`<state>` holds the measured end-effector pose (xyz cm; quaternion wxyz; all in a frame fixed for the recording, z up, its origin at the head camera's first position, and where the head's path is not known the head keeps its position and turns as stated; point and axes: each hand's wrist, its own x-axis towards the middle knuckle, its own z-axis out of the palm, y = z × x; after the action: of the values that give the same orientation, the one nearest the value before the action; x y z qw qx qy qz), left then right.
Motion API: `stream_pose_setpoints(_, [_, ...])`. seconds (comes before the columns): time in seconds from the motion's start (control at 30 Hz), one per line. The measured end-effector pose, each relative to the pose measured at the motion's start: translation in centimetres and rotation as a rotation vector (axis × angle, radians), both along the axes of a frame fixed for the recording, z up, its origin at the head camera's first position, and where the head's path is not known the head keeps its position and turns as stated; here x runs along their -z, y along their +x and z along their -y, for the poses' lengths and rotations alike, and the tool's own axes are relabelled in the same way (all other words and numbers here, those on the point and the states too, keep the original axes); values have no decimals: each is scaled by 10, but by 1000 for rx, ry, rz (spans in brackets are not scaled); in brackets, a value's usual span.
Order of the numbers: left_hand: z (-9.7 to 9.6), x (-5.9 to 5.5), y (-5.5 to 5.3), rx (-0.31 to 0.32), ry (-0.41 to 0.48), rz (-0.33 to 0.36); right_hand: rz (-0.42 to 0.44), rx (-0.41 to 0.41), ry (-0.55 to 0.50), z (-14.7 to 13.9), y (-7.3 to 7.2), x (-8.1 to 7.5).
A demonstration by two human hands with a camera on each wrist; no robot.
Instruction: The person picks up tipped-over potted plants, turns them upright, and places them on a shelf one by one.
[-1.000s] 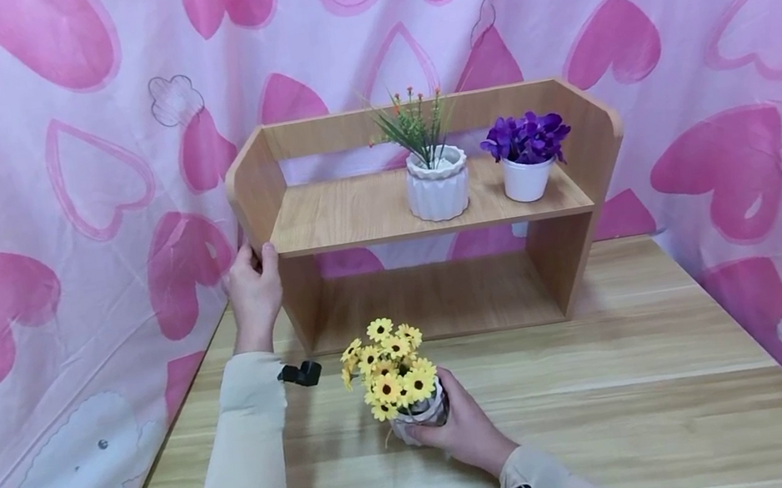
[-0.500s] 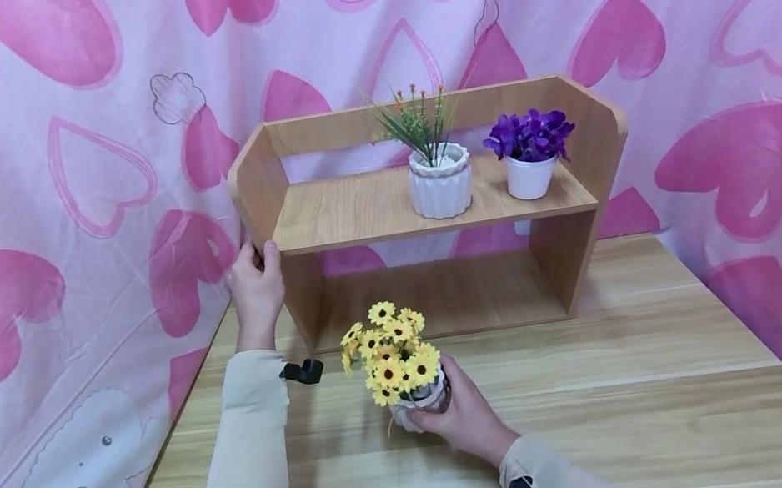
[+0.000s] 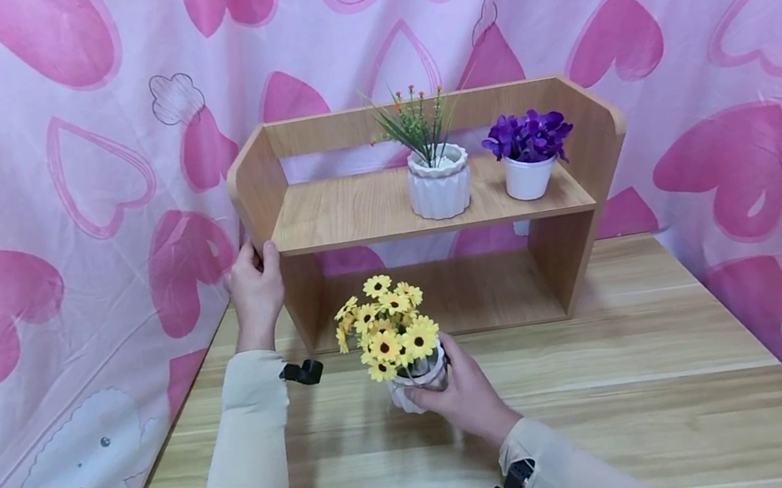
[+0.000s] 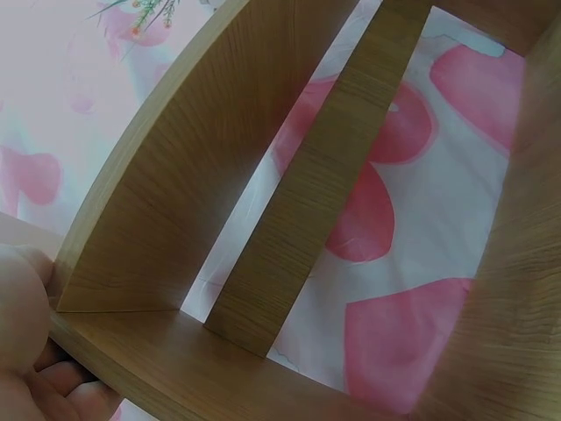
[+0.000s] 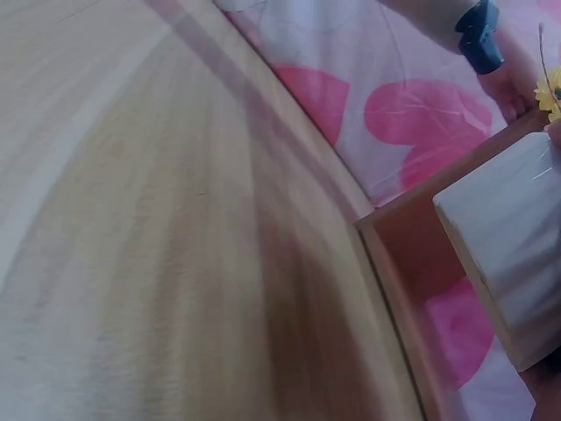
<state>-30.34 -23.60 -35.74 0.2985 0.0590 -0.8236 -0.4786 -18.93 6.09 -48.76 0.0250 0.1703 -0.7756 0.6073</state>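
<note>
My right hand (image 3: 470, 396) grips a potted plant with yellow daisies (image 3: 397, 336), thumb and fingers round its white pot (image 3: 413, 388). It is held above the table, in front of the two-tier wooden shelf (image 3: 340, 209). In the right wrist view the base of the held pot (image 5: 508, 246) shows at the right edge. With my left hand (image 3: 257, 293) I hold the shelf's left side panel at middle height. The left wrist view shows curled fingers (image 4: 70, 386) against the wooden edge; part of that hand is out of frame.
On the shelf's upper board stand a white ribbed pot of green grass (image 3: 438, 182) and, to its right, a white pot of purple flowers (image 3: 529, 173). The wooden table (image 3: 649, 399) spreads in front. A pink heart-patterned curtain (image 3: 433, 18) hangs behind and at both sides.
My right hand has raised the daisy pot and moved it forward toward the shelf. My left hand stays on the side panel, and both pots on the shelf stay put.
</note>
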Motion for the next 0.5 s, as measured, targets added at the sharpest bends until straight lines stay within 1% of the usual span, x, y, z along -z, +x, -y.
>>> stream_pose_setpoints(0.17, [0, 1, 0, -3, -4, -2, 8, 19, 15, 0, -2, -13])
stream_pose_setpoints(0.27, [0, 1, 0, -4, -9, -2, 9, 16, 12, 1, -4, -21])
stream_pose_setpoints(0.5, [0, 1, 0, -5, -5, -10, 22, -13, -41, 6, -14, -42])
